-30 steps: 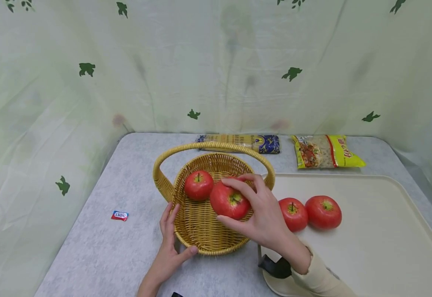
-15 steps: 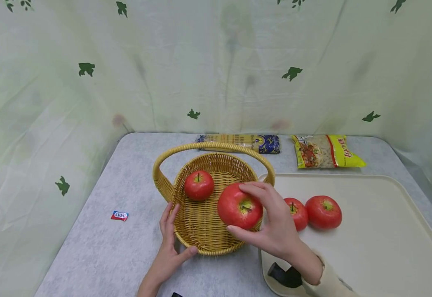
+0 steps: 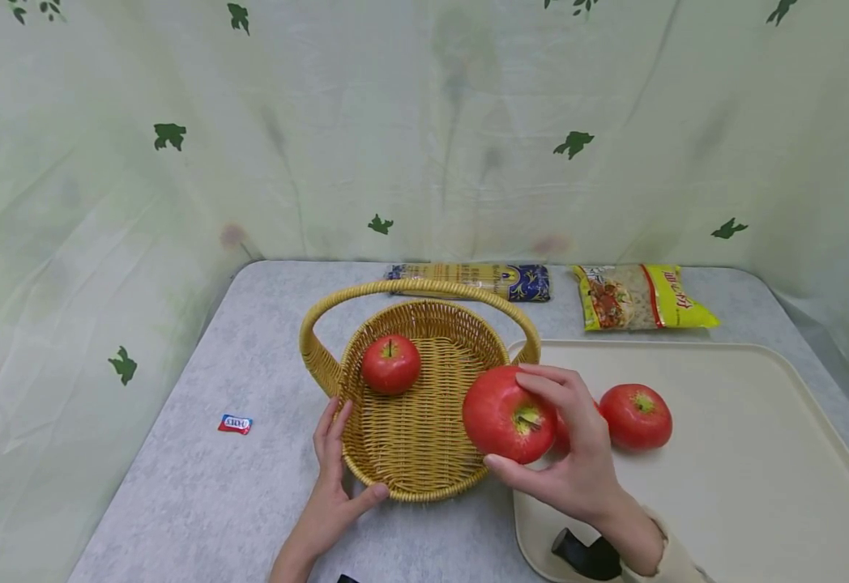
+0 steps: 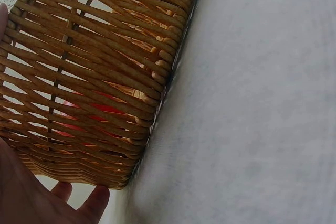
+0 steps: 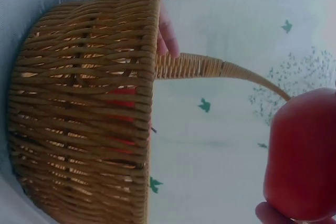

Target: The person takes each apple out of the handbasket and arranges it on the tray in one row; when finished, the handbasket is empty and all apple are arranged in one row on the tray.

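Note:
A wicker basket [image 3: 424, 453] with an arched handle stands in the middle of the table. One red apple [image 3: 391, 364] sits inside it at the left, glimpsed through the weave in the left wrist view. My left hand [image 3: 330, 498] rests against the basket's left front side, fingers extended and thumb at the rim. My right hand [image 3: 578, 453] grips another red apple [image 3: 505, 413] between thumb and fingers, raised by the basket's right rim. On the beige tray [image 3: 745, 486] lie two more apples; the right one [image 3: 636, 417] shows well, the other is mostly hidden behind the held apple.
A long noodle pack [image 3: 468, 279] lies behind the basket. Behind the tray is a yellow food bag [image 3: 643, 298]. To the left lies a small red and blue packet [image 3: 236, 423]. A leaf-patterned curtain [image 3: 424, 129] closes off the back.
My right hand has moved right with its apple, from over the basket to its right rim, now covering most of one tray apple. My left hand and the basket have stayed put.

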`<state>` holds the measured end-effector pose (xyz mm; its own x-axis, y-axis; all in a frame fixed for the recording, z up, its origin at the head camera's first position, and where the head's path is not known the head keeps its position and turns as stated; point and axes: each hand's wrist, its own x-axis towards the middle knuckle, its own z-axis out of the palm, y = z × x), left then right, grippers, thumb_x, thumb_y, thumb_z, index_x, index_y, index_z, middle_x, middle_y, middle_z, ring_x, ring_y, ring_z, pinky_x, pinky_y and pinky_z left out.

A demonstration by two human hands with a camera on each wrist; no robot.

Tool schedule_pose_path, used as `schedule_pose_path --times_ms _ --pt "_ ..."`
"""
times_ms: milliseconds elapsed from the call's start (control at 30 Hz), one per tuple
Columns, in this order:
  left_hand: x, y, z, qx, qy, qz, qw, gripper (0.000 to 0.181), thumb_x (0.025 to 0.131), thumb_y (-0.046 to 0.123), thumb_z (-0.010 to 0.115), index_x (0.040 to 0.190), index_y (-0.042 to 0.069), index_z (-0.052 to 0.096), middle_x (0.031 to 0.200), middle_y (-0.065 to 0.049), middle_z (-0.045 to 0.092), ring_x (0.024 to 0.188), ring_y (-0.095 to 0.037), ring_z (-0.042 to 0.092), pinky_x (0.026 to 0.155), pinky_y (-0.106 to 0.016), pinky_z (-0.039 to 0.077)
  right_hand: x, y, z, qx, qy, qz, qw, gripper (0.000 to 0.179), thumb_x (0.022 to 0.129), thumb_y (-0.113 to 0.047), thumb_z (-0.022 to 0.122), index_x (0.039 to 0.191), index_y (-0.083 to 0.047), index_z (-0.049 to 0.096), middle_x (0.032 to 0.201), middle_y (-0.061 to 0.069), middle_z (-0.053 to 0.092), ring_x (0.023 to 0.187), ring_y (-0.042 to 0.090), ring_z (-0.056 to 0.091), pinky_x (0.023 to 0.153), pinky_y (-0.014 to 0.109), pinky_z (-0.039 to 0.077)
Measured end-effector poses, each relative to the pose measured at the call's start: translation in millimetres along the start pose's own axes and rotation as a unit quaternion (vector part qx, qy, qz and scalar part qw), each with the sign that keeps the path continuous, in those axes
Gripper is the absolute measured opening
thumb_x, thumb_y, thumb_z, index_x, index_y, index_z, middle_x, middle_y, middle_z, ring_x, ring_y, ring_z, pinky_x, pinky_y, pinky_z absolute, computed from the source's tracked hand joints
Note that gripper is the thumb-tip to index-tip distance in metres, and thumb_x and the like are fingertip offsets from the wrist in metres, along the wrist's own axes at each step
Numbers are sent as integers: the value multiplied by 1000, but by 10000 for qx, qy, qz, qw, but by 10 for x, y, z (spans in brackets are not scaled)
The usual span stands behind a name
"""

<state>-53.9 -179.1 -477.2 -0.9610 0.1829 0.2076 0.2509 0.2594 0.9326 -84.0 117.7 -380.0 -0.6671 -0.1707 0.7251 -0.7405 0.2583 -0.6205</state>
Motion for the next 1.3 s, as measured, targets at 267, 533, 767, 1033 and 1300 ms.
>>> schedule_pose_path --times_ms 267,533,767,1033,1300 --pt "1 -1 3 -23 2 5 10000 106 76 2 76 153 17 6 153 3 -14 139 -24 -13 95 -73 1 37 -130 -122 69 448 12 9990 68 78 -43 76 117 7 52 116 23 53 110 24 49 82 22 47" --pt "0 0 0 -11 3 -22 10000 106 76 3 76 153 17 5 153 4 -14 139 -25 -13 95 -74 1 -154 144 -253 -77 805 187 9965 75 71 -35 83 120 11 48 122 20 51 113 25 47 81 20 46" --pt "5 7 -4 2 11 -55 10000 106 76 4 76 154 18 5 153 3 -14 139 -25 -12 95 -73 1 -205 228 -415 -153 1167 457 9920 76 64 -10 83 124 13 43 127 13 49 116 26 43 82 20 45" --pt "6 -16 -4 50 15 -36 10000 106 76 6 77 153 18 5 153 3 -14 139 -27 -11 95 -74 2 -231 300 -608 -356 1723 991 9794 77 59 16 67 131 11 38 131 7 47 119 27 40 84 21 44" --pt "0 -16 -2 34 18 4 10000 107 76 6 78 154 18 5 153 4 -14 139 -23 -11 96 -73 2 -287 400 -812 -912 2230 1580 9576 80 62 18 71 133 4 39 132 5 47 120 23 41 85 18 44"
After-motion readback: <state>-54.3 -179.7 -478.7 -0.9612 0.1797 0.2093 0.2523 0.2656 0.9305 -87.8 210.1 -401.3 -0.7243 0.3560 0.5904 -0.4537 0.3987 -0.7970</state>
